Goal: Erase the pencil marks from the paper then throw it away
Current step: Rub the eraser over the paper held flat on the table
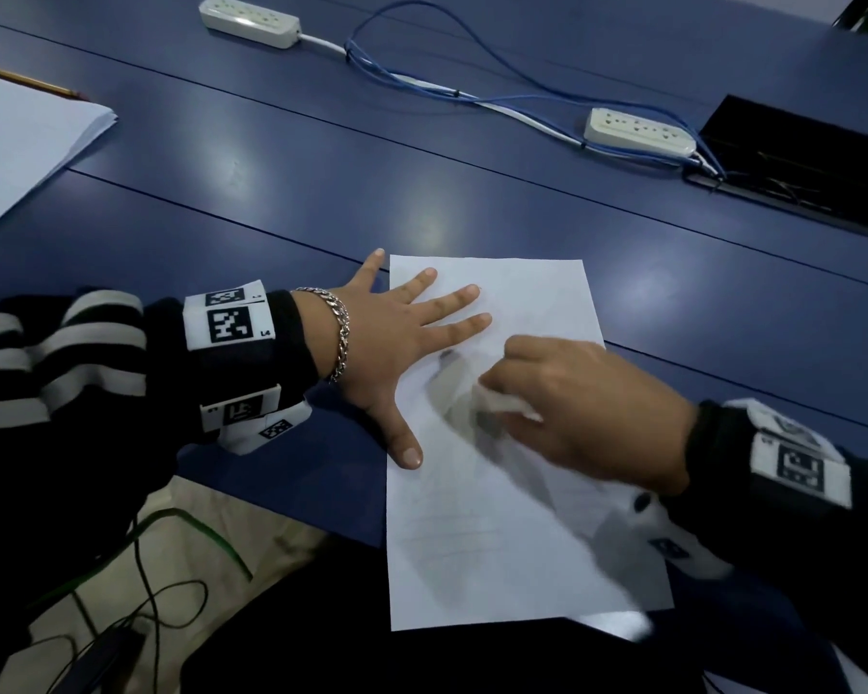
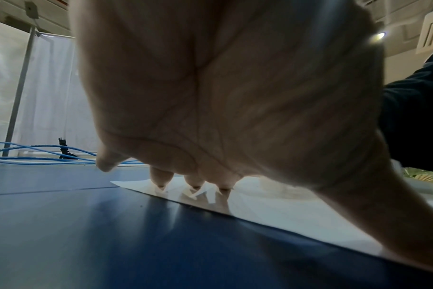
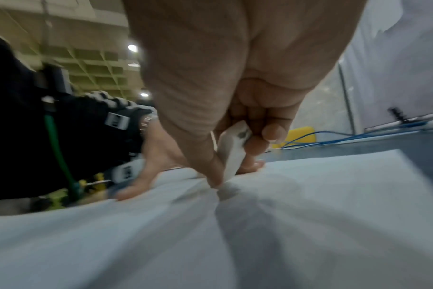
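A white sheet of paper (image 1: 497, 543) with faint pencil lines lies on the blue table (image 1: 322, 192), its near end past the table edge. My left hand (image 1: 397, 338) lies flat with fingers spread, pressing the sheet's left side; its fingertips (image 2: 161, 182) rest on the paper (image 2: 284, 213). My right hand (image 1: 572, 408) pinches a white eraser (image 1: 502, 400) and holds its lower end on the sheet's middle. In the right wrist view the eraser (image 3: 231, 148) sits between thumb and fingers, tip down on the paper (image 3: 309, 215). The right hand is blurred.
A stack of white paper (image 1: 16, 137) with a pencil (image 1: 31, 82) lies far left. Two white power strips (image 1: 249, 20) (image 1: 640, 132) joined by blue cables (image 1: 422, 80) run across the back. A black floor box (image 1: 797, 157) is at the right.
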Demonstrator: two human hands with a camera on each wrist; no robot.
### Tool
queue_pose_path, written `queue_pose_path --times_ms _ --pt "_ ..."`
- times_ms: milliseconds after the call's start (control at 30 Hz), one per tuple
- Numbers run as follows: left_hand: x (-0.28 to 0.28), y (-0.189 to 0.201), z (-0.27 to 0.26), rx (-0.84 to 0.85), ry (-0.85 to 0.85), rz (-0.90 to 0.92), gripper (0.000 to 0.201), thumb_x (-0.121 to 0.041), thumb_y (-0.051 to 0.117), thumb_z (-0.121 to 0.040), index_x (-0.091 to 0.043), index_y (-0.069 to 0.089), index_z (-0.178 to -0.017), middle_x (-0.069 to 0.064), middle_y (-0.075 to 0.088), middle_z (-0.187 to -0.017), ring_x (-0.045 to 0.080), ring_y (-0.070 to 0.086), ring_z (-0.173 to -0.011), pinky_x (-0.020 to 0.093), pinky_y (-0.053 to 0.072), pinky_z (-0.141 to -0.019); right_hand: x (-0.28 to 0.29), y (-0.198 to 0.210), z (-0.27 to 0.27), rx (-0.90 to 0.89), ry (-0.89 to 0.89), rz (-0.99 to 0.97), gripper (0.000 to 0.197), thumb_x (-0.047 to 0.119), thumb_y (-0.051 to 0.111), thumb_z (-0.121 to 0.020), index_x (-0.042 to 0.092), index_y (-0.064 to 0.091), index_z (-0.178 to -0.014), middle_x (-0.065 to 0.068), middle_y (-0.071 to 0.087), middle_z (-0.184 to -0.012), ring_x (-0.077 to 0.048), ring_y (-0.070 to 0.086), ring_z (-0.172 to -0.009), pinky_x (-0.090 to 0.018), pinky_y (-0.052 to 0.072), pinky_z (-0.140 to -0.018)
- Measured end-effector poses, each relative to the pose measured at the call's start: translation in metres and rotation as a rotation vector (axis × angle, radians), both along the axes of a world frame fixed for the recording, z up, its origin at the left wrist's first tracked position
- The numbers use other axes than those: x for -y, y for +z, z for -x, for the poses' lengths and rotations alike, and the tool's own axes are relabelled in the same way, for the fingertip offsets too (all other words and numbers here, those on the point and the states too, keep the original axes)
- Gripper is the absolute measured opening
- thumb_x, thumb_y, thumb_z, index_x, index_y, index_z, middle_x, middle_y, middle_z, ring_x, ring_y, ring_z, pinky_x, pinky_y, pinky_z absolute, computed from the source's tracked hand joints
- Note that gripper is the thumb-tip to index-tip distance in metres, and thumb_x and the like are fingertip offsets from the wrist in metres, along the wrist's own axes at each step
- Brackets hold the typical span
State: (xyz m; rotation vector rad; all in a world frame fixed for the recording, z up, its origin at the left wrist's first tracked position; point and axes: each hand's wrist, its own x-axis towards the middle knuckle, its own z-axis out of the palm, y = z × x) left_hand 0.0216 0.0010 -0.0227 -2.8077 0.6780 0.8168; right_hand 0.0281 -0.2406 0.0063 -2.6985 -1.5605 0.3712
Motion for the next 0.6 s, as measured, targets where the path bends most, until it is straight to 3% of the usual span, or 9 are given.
queue_pose_path --times_ms 133,300,400,500,600 --pt "0.000 0.000 0.000 0.006 -0.006 -0.009 0.156 -0.109 0.053 -0.040 -0.045 -0.036 -0.152 -0.015 -0.039 -0.164 0.030 -0.022 -0.158 0.079 -0.009 -0.114 0.006 0.000 -0.033 0.094 -0.157 -0.031 0.035 0.045 0.052 -0.093 0.016 0.065 -0.107 0.001 0.056 -0.096 -0.027 0.061 -0.087 -0.039 0.051 -0.071" --pt "0.001 0.002 0.000 -0.009 0.002 -0.020 0.157 -0.108 0.054 -0.041 -0.045 -0.039 -0.150 -0.015 -0.043 -0.162 0.032 -0.025 -0.157 0.080 -0.011 -0.113 -0.002 -0.004 0.021 0.033 0.067 -0.050 0.031 0.041 0.044 -0.096 0.017 0.064 -0.099 0.001 0.053 -0.091 -0.024 0.057 -0.078 -0.037 0.048 -0.064" --pt "0.001 0.002 -0.001 -0.009 0.007 -0.019 0.157 -0.108 0.054 -0.041 -0.045 -0.038 -0.151 -0.015 -0.042 -0.162 0.031 -0.024 -0.157 0.080 -0.012 -0.113 0.000 -0.004 -0.004 -0.018 -0.008 -0.066 0.042 0.050 0.042 -0.093 0.017 0.067 -0.103 0.001 0.056 -0.093 -0.024 0.060 -0.082 -0.036 0.048 -0.068" --pt "0.001 0.001 0.000 -0.008 0.012 -0.019 0.157 -0.110 0.052 -0.039 -0.045 -0.038 -0.151 -0.014 -0.041 -0.163 0.031 -0.024 -0.157 0.079 -0.012 -0.113 0.004 -0.004 -0.030 0.060 -0.142 -0.085 0.033 0.043 0.055 -0.093 0.015 0.066 -0.105 0.000 0.057 -0.095 -0.027 0.062 -0.086 -0.037 0.050 -0.070" --pt "0.003 0.001 -0.001 -0.012 0.011 -0.038 0.157 -0.109 0.053 -0.040 -0.045 -0.039 -0.150 -0.015 -0.043 -0.162 0.032 -0.024 -0.157 0.080 -0.012 -0.112 -0.001 -0.007 0.004 0.062 -0.066 -0.129 0.025 0.037 0.055 -0.095 0.014 0.064 -0.097 -0.002 0.056 -0.091 -0.027 0.059 -0.080 -0.039 0.048 -0.067"
